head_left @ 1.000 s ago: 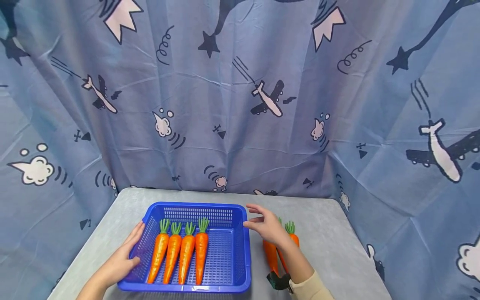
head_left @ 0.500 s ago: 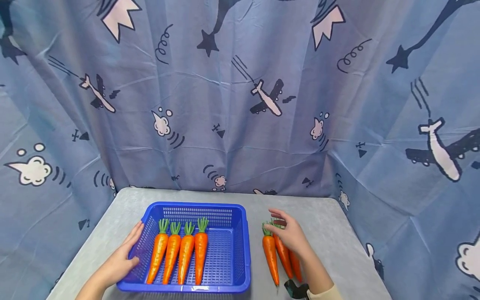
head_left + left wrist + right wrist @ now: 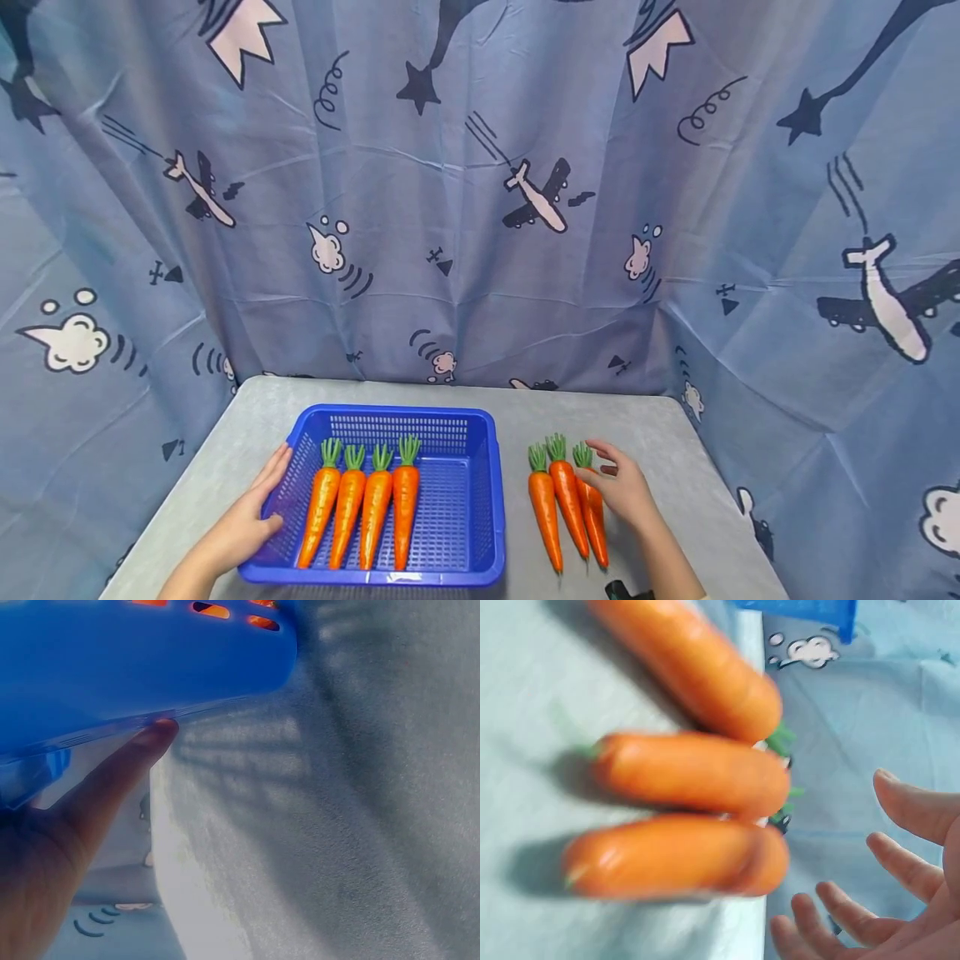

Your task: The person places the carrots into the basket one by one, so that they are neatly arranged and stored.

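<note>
Here on the bench (image 3: 686, 467), the blue basket (image 3: 486, 500) stands left. The left grip (image 3: 246, 518) rests straight-fingered against its left side; the right grip (image 3: 624, 485), loosely spread and holding nothing, hangs by the rightmost of three carrots (image 3: 570, 507). Four more carrots (image 3: 347, 512) lie inside.

four carrots (image 3: 375, 508) lie in the basket (image 3: 497, 492), three carrots (image 3: 568, 500) beside it.

1. left grip (image 3: 243, 518) has its fingers stretched out straight (thumb set apart).
2. left forearm (image 3: 189, 573) slants in from the lower edge.
3. right grip (image 3: 626, 490) has fingers loosely bent and spread, thumb apart.
4. right forearm (image 3: 666, 552) slants up and leftward.
</note>
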Motion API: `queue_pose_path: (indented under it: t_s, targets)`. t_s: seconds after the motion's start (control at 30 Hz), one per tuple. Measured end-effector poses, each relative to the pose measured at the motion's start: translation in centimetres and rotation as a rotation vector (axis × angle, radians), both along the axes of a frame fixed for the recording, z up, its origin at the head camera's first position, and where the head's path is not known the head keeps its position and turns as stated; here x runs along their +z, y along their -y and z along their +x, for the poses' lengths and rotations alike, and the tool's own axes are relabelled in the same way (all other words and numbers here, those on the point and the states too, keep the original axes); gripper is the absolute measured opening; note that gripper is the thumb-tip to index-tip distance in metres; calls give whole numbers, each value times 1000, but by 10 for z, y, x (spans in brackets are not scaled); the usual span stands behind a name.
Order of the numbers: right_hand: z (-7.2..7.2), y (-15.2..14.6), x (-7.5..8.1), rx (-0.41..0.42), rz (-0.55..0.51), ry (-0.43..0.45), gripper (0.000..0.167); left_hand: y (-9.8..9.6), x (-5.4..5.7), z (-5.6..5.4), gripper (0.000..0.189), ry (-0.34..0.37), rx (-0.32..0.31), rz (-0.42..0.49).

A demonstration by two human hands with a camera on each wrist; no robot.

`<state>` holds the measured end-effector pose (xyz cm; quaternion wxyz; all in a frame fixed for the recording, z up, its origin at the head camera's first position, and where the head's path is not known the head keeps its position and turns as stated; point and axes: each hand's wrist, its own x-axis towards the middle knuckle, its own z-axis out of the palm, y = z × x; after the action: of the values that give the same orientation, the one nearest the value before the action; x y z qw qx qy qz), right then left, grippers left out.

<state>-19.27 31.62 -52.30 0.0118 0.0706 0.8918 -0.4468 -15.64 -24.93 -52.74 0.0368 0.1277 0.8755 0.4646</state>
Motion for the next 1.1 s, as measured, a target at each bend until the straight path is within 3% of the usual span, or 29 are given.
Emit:
queue_pose_path:
  t_s: [0.3,0.53,0.8,1.1]
  targets:
    - [-2,-11,-29,25,44,73,64,4,-1,-3,93,-1,-4,0]
    - [-4,-10,-38,25,50,118,63,3,-4,-3,93,-1,-11,20]
    - [-6,-11,-33,69,104,117,57,2,-3,-3,92,10,-8,5]
    - [-5,-9,-11,21,2,28,62,2,-1,-2,94,8,-3,16]
